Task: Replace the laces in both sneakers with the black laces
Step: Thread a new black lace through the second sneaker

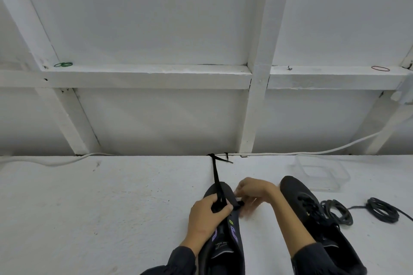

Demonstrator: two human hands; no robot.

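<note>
I see my left hand clenched on the black lace over the near sneaker; the lace runs far toward the table edge; my right hand pinches its other end just right; the second sneaker lies right, beside coiled laces.

A bare workroom: white-painted framed wall, plain white table.

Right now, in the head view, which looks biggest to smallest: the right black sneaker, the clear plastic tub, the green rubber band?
1. Right black sneaker
2. Clear plastic tub, though it sits farther away
3. Green rubber band, tiny and farthest
</note>
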